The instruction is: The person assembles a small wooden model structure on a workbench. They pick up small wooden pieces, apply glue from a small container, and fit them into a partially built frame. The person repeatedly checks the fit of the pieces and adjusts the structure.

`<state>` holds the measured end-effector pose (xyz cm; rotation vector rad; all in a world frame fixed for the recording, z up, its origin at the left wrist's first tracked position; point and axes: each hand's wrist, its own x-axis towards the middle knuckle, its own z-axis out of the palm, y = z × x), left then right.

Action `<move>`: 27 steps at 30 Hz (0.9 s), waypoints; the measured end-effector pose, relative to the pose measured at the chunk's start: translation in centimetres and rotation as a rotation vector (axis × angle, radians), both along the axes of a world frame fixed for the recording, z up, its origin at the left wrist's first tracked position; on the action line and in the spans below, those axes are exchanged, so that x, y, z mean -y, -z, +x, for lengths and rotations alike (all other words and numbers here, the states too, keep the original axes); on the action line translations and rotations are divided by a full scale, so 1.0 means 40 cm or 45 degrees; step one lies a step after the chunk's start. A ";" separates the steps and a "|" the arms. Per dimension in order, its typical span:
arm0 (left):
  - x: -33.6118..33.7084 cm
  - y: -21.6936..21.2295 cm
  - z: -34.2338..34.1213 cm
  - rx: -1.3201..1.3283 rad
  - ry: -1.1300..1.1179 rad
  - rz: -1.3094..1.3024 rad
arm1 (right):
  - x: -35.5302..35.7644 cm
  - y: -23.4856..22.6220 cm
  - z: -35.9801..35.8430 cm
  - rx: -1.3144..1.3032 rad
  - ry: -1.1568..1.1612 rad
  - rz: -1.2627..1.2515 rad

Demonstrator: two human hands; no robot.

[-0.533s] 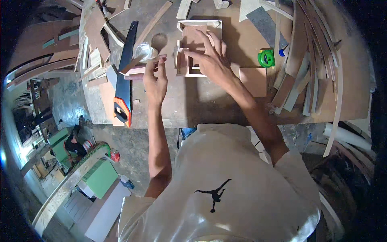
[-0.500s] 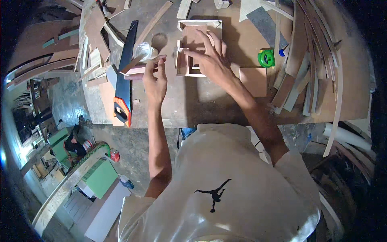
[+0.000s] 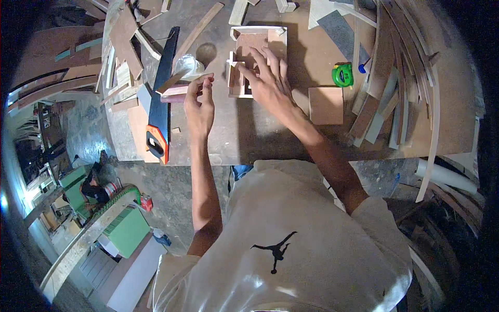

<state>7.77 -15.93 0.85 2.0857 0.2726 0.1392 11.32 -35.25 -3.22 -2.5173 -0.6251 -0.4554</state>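
A small open wooden box (image 3: 278,35) with light rims and inner dividers lies on the workbench. My right hand (image 3: 270,86) reaches over it with fingers spread, the fingertips by its inner divider; whether they touch it is hard to see. To the box's left, my left hand (image 3: 199,109) is raised with thumb and fingers pinched together; anything between them is too small to make out. Right beside that hand are a clear plastic cup (image 3: 191,65) with whitish contents, a brown wooden stick (image 3: 170,83) leaning at it, and a pinkish block (image 3: 174,93).
A handsaw (image 3: 158,143) with an orange and black handle lies at the left. On the right are a square wooden panel (image 3: 326,105), a green tape measure (image 3: 343,75) and a pile of wood strips (image 3: 387,88). Offcuts (image 3: 123,75) crowd the far left of the workbench (image 3: 218,143).
My right hand has shifted slightly left and down over the box, its fingers a little more bent. My left hand has barely moved.
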 end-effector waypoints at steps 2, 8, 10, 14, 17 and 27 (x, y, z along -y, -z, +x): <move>0.004 -0.012 -0.003 -0.010 -0.006 -0.016 | -0.002 -0.003 0.000 0.014 0.002 -0.065; 0.001 -0.008 -0.015 -0.013 -0.015 -0.010 | -0.011 -0.020 -0.008 0.021 -0.003 -0.135; -0.002 -0.001 -0.018 -0.002 -0.019 -0.013 | -0.016 -0.028 -0.011 0.016 0.003 -0.141; -0.002 0.004 -0.025 0.018 -0.024 -0.064 | -0.024 -0.013 -0.011 0.053 0.030 -0.136; -0.002 0.001 -0.026 0.013 -0.022 -0.067 | -0.026 -0.004 -0.010 0.008 0.044 -0.012; -0.019 0.007 -0.035 -0.003 -0.037 -0.120 | -0.021 0.040 0.016 -0.138 0.020 0.543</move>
